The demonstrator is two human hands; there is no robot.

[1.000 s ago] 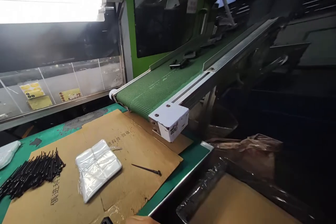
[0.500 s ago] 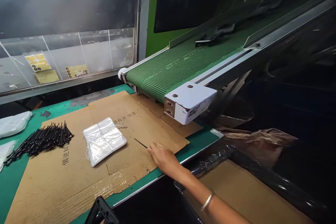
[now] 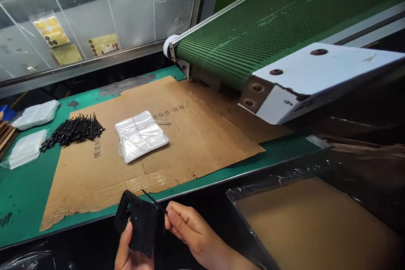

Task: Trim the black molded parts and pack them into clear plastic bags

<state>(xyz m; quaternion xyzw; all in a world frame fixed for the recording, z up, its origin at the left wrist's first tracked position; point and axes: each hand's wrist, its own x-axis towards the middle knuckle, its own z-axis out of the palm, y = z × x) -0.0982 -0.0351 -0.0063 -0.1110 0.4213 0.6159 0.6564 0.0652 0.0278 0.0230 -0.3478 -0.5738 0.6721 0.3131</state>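
My left hand (image 3: 125, 253), low in the view, grips a black plastic part (image 3: 141, 223) with a rectangular opening at its left end. Its thumb presses the near face; the other fingers are mostly hidden behind. Just right of it, my right hand (image 3: 188, 228) pinches a thin black rod (image 3: 154, 201) between thumb and forefinger. The rod points up and left, its far end close to the part's upper edge; whether they touch I cannot tell. Beyond the hands, a stack of clear plastic bags (image 3: 142, 136) lies on a cardboard sheet (image 3: 196, 143), left of which is a pile of similar black rods (image 3: 76, 130).
A green conveyor belt (image 3: 221, 50) slopes down from the right, ending in a white metal end block (image 3: 316, 80) over the green table (image 3: 28, 190). More bags (image 3: 27, 148) lie at the left. A plastic-lined box (image 3: 303, 215) stands at the lower right.
My right hand has moved with the rod from over the cardboard towards me, beside the black part. The left hand and part show more fully. The view has shifted and moved closer to the conveyor's end.
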